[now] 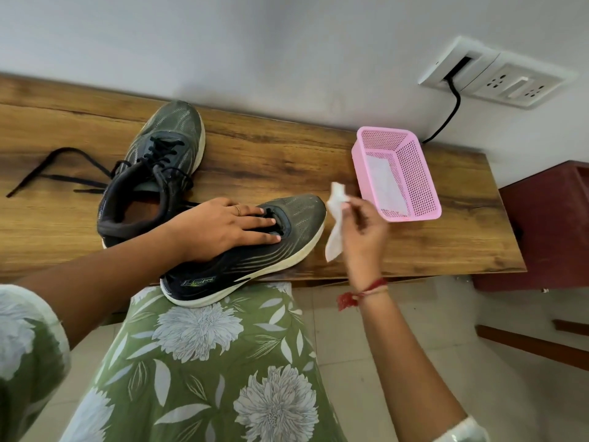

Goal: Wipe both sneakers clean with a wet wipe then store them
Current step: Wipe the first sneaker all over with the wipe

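Left hand [223,229] fingers straight, pressing near sneaker [302,218]; right hand [363,231] pinches wipe [334,244]. Wiping seemingly just starting; far sneaker [172,132], storing likely remain.

The left hand [220,228] lies flat on the near sneaker [280,247], whose heel overhangs the near edge of the wooden table [271,154]. Just right of its toe, the right hand [366,231] pinches a white wipe [336,218] (crumpled, hanging down). The second sneaker [172,135] sits farther left, and a pink basket [411,215] stands to the right.
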`<state>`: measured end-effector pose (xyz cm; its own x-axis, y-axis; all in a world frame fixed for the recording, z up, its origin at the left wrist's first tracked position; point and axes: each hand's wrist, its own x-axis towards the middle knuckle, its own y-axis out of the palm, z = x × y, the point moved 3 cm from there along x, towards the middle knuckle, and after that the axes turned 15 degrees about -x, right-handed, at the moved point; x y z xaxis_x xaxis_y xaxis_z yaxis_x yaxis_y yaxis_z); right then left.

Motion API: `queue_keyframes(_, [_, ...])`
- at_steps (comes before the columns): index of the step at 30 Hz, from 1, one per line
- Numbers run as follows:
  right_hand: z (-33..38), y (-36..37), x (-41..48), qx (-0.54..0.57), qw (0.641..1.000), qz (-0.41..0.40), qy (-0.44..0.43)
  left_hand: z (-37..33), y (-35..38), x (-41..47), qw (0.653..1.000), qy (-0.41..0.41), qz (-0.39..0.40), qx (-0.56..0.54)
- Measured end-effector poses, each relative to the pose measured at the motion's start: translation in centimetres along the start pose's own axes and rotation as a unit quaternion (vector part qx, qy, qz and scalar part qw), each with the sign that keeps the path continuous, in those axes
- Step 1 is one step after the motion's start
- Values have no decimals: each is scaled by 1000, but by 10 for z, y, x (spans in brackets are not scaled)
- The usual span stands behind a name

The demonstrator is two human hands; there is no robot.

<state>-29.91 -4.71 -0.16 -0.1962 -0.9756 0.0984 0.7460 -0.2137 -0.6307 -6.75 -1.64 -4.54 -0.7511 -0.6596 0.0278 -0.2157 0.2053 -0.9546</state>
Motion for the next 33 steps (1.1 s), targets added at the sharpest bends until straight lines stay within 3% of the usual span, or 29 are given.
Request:
queue_keyframes(1, [4,15,-3,-106,991,35,-72,0,0,0,1000,-3,3,2])
queue_keyframes(4, [0,43,-11,-362,906,70,-207,-1,0,2,1000,0,11,7])
queue_keyframes(7, [-3,47,-23,-444,866,56,-224,-2,-2,3,1000,0,25,11])
queue_keyframes(10, [-4,46,-33,-467,850,92,-226,-3,-3,4,999,-5,45,17])
queue_keyframes(14, [-3,42,-54,-449,857,144,-207,-7,1,5,996,-34,74,24])
queue_keyframes(17, [-10,37,-69,-461,850,140,-211,-11,1,6,996,-17,89,21])
queue_keyframes(21, [-12,39,-63,-535,807,101,-230,-14,-5,9,990,-24,141,5])
queue_keyframes(25, [-1,49,-39,-582,770,131,-225,-13,-7,8,990,-23,140,3])
queue_keyframes(27, [0,52,-36,-577,774,148,-214,-11,-7,7,992,-25,125,1])
queue_keyframes(33, [-1,44,-60,-483,840,188,-162,-9,-1,8,992,-31,124,7])
